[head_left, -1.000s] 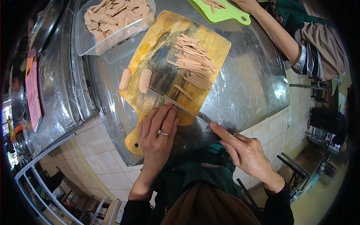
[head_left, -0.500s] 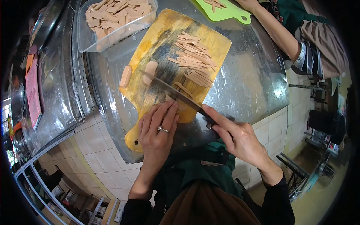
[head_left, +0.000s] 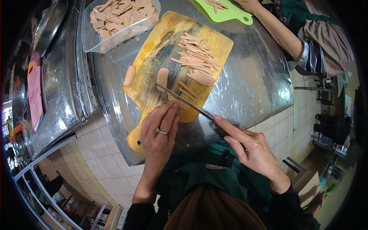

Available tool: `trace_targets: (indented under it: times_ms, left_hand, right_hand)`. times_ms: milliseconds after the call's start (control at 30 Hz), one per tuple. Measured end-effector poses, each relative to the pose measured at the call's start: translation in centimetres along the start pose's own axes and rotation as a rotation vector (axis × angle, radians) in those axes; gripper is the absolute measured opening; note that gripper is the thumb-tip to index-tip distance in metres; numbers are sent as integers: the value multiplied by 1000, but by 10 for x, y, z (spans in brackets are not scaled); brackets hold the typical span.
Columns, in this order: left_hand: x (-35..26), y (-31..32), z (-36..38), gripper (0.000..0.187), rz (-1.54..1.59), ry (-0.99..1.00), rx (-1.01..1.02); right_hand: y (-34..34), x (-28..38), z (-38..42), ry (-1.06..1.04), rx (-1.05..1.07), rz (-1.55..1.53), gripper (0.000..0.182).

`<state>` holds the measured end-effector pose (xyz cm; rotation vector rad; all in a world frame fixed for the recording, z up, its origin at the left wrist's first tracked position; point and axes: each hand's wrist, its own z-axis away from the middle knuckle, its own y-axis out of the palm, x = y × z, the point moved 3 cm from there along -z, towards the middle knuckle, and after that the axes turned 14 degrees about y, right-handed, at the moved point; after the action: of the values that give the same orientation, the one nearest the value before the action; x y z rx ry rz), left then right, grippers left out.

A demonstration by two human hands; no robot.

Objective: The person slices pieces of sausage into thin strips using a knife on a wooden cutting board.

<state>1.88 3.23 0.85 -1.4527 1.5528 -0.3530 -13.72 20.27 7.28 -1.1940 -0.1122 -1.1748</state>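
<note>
My right hand [head_left: 249, 149] is closed round the handle of a knife [head_left: 186, 101], index finger along its top. The blade lies across a flat pinkish-brown piece [head_left: 178, 102] on the yellow wooden board [head_left: 157, 46]. The fingertips of my left hand [head_left: 160, 132], which wears a ring, press on that piece. Beyond the blade lie a few thin strips [head_left: 188, 91] and a whole oblong piece [head_left: 163, 79]. A larger pile of strips [head_left: 197, 57] covers the board's right side. Another oblong piece [head_left: 129, 76] rests at the left edge.
A clear plastic tub [head_left: 126, 28] full of flat pieces stands at the top left. At the top right a co-worker's arm [head_left: 278, 30] reaches to a green board [head_left: 226, 15] with strips. A pink sheet [head_left: 34, 92] lies far left.
The knife and my right hand have shifted slightly right and down. One more strip lies beyond the blade. The whole oblong piece beside the blade has moved right.
</note>
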Motion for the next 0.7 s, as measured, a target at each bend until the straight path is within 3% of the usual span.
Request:
trace_targets:
  times_ms: [167,267,467,700]
  left_hand:
    - [1,-2,1,29,27,-72,-80]
    - [1,-2,1,29,7,-53,-66]
    - [0,-1,1,34,-44,6,-35]
    - [-2,-3,0,38,-40,-28,-33]
  right_hand:
    - [-3,-7,5,-112,-62,55,61]
    - [-9,-4,6,-36,-7,158,62]
    - [-12,-4,-11,-50,-127,284,63]
    - [-8,-5,6,-16,-37,132,60]
